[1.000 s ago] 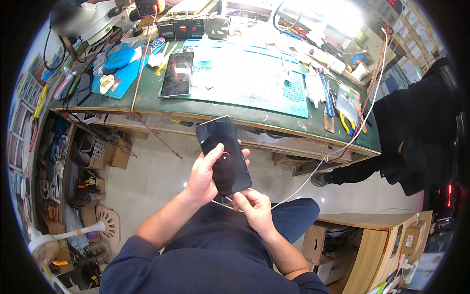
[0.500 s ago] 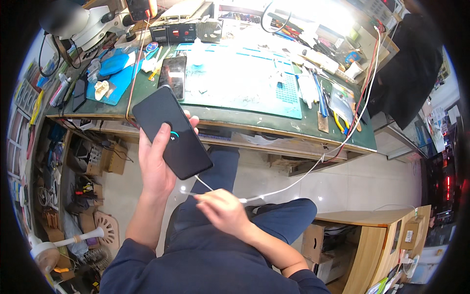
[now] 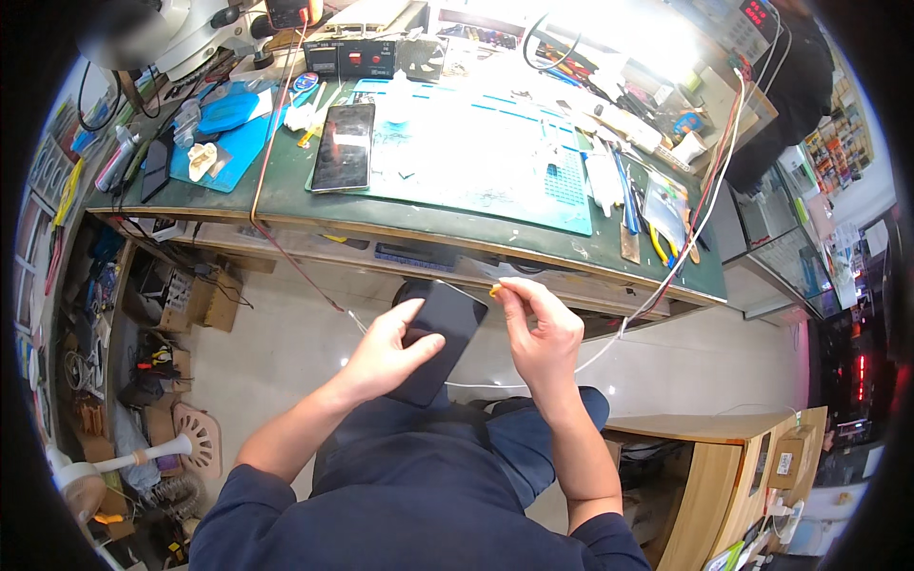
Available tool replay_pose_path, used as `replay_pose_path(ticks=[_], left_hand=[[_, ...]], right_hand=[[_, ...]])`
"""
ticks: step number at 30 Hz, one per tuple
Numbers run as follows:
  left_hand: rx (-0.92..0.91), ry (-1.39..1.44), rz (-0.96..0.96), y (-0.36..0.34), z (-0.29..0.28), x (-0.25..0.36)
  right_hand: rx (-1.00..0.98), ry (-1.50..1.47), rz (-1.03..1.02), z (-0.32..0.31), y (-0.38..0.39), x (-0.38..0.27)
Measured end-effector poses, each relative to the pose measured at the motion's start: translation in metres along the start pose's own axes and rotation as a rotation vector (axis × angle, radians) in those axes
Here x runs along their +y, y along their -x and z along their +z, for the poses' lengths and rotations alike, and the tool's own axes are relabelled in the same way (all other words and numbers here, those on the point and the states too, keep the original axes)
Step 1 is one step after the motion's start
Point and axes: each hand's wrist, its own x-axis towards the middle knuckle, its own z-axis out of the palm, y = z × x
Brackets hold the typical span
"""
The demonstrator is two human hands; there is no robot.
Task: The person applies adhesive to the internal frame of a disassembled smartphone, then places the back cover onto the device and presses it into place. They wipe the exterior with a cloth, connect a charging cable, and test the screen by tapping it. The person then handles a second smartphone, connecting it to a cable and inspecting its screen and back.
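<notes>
A black smartphone (image 3: 449,333), its screen dark, is tilted over my lap in my left hand (image 3: 392,350). The left fingers and thumb are closed across its left side. Close to the phone's upper right corner, my right hand (image 3: 545,328) pinches a small yellow piece (image 3: 495,290) between thumb and fingertips; its kind is too small to make out. A white cable (image 3: 598,358) hangs from the right, passes behind my right wrist and reaches the phone's lower right side. Whether it is plugged in there cannot be seen.
Ahead stands a green-topped workbench (image 3: 276,198) with a light blue mat (image 3: 447,195) and another phone (image 3: 344,147). Pliers (image 3: 659,246) and other tools lie at its right. A wooden cabinet (image 3: 709,476) stands right, a fan (image 3: 86,495) lower left. A person in dark clothes (image 3: 790,90) is at far right.
The phone has moved down and right and turned; its lit ring no longer shows. My right hand has let go of the white cable, risen beside the phone and now pinches the yellow piece.
</notes>
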Motion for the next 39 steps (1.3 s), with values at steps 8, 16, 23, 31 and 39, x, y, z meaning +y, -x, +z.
replay_pose_path(ticks=[8,16,23,31,39], left_hand=[[-0.061,-0.419,0.054,0.000,0.015,0.014],[0.024,-0.429,0.218,0.000,0.012,0.020],[0.116,-0.165,0.256,-0.014,-0.001,-0.017],[0.408,0.211,0.247,0.009,-0.054,0.002],[0.325,0.178,0.082,0.025,-0.005,-0.033]], right_hand=[[-0.039,0.065,-0.247,0.008,-0.013,-0.015],[-0.111,0.094,-0.374,0.017,-0.006,-0.021],[-0.233,0.196,-0.336,0.026,0.017,-0.026],[-0.463,0.176,-0.315,-0.054,0.103,-0.025],[-0.302,0.074,-0.393,-0.011,0.061,-0.052]])
